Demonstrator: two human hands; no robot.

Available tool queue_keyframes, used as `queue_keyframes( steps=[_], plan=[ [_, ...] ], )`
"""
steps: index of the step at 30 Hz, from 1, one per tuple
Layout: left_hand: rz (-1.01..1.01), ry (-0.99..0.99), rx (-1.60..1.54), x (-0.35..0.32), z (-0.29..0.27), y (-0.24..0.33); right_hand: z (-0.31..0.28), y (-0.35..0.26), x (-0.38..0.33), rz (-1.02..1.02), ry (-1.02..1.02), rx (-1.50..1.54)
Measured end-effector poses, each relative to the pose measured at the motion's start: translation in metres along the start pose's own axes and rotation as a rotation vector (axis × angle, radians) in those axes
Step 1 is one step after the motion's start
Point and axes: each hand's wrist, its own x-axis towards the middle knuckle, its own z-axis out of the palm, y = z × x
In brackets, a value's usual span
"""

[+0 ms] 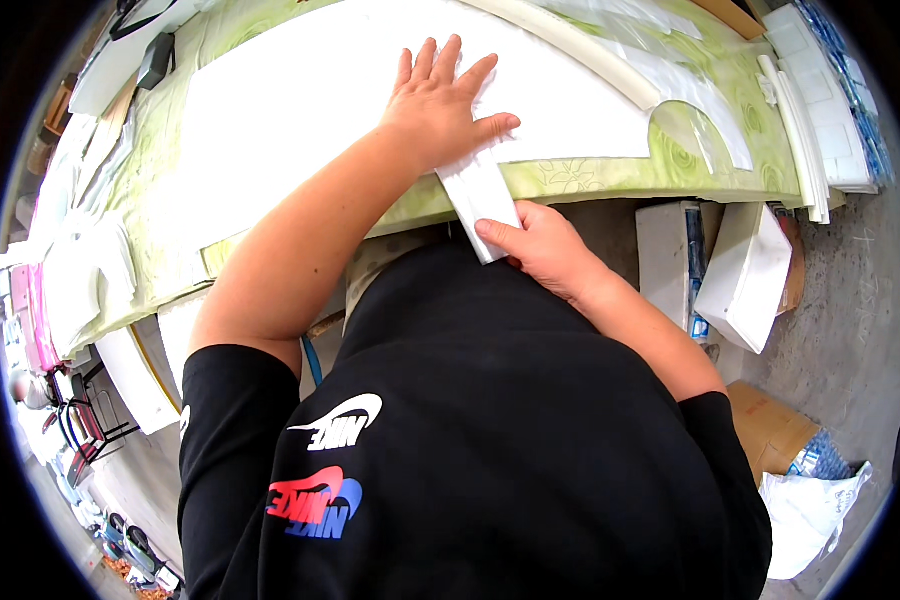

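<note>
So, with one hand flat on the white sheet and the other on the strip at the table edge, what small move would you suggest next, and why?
Probably pull the white strip a little further toward the body with the right hand, while the left hand presses the white sheet flat. The strip overhangs the table edge, pinched at its lower end, so the sheet seems braced for that.

Large white sheet [300,110]: flat on worktop, curved cut along far edge, pinned under spread left hand. Narrow white strip [482,200]: hangs past near worktop edge, lower end pinched by right-hand fingers.

White sheet [300,100] matt, possibly foam; green tablecloth [610,175] glossy, patterned.
</note>
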Motion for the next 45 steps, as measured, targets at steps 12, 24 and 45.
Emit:
queue_keyframes(
  steps=[12, 24, 45],
  plan=[
    [0.036, -0.172, 0.106, -0.03, -0.016, -0.041, -0.005, 0.011, 0.008, -0.012, -0.042, -0.11],
    [-0.126, 0.004, -0.163, 0.036, -0.006, -0.06, -0.007, 0.012, 0.007, 0.015, -0.097, -0.101],
    [0.32, -0.099, -0.181, -0.099, -0.025, -0.016, -0.045, -0.028, -0.011, -0.977, 0.086, -0.889]
  ],
)
